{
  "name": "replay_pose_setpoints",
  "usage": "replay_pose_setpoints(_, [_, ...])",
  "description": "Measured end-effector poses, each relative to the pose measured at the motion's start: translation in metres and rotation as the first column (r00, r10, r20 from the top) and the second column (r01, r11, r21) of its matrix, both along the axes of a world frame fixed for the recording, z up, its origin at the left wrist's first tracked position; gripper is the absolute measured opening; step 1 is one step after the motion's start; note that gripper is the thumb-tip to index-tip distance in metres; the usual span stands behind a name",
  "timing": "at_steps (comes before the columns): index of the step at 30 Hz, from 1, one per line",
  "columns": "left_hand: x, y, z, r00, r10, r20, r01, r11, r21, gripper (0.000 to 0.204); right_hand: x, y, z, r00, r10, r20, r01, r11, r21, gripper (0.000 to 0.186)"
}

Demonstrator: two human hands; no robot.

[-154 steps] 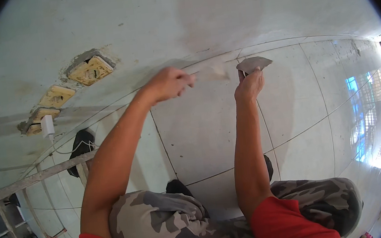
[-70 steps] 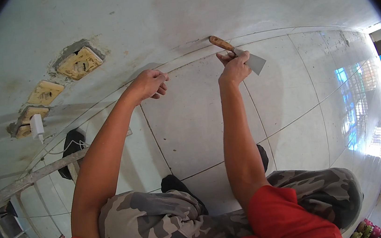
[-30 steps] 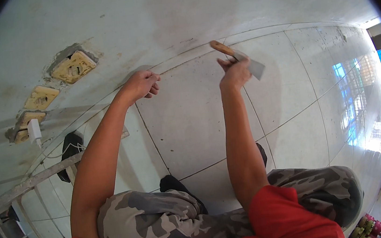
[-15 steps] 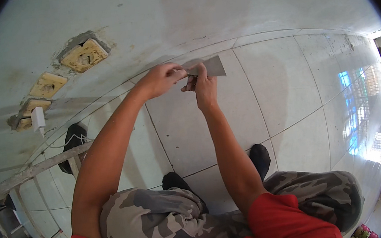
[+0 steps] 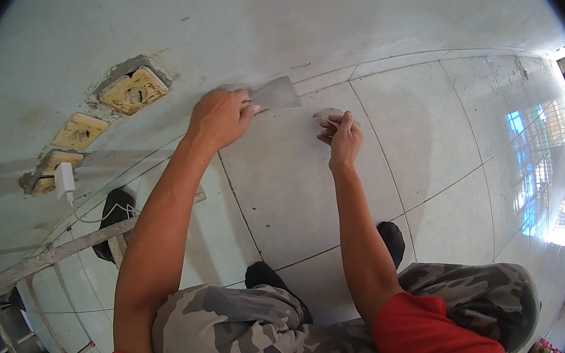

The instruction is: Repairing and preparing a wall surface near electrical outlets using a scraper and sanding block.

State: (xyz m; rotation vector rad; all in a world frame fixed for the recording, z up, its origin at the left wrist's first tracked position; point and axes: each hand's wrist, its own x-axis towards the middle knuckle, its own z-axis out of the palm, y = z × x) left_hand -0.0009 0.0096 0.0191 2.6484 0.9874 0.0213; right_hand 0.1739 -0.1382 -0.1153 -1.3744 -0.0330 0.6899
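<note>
Before the foot of the wall, my left hand (image 5: 217,118) is closed round a putty knife (image 5: 278,95). Its wide grey blade points to the right, over the line where the wall tiles meet the floor; whether it touches them I cannot tell. The knife's handle is hidden in the fist. Farther right and a little nearer, my right hand (image 5: 344,140) pinches a small thin greyish piece (image 5: 328,113) between thumb and fingers. Part of that piece is hidden by the fingers, and its kind does not show. The two hands are apart.
Worn yellowed wall sockets (image 5: 133,91) sit at the left, one with a white charger (image 5: 64,180) and cable. A metal ladder-like frame (image 5: 61,255) and a dark shoe (image 5: 118,213) are at my left. Large pale floor tiles (image 5: 298,195) lie below.
My hands have moved apart. The putty knife, before between both hands, has gone left with my left hand; my right hand has drawn right and nearer, holding the small piece.
</note>
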Motion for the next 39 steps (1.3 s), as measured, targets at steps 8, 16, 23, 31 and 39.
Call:
replay_pose_setpoints(8, [0.003,-0.002,-0.001,0.993,0.054,0.109,-0.047,0.997,-0.065,0.032,-0.007,0.01,0.003,0.995,0.064,-0.077,-0.061,0.997,0.044,0.044])
replay_pose_setpoints(16, [0.028,-0.028,-0.045,0.916,0.219,0.336,-0.032,0.875,-0.483,0.032,-0.031,0.006,0.03,0.921,0.372,0.113,-0.388,0.899,0.204,0.045])
replay_pose_setpoints(23, [0.04,-0.044,-0.032,0.967,0.127,0.223,0.026,0.816,-0.577,0.033,-0.024,0.005,0.044,0.892,0.357,0.277,-0.419,0.883,0.213,0.041])
replay_pose_setpoints(31, [0.042,-0.03,-0.034,0.862,0.477,0.174,0.111,0.157,-0.981,0.038,0.015,-0.013,0.076,0.723,0.483,0.494,-0.601,0.793,0.104,0.031])
replay_pose_setpoints(39, [0.037,-0.031,-0.042,0.643,0.713,0.279,0.278,0.122,-0.953,0.028,0.019,0.019,0.116,0.29,0.866,0.406,-0.855,0.425,-0.296,0.034])
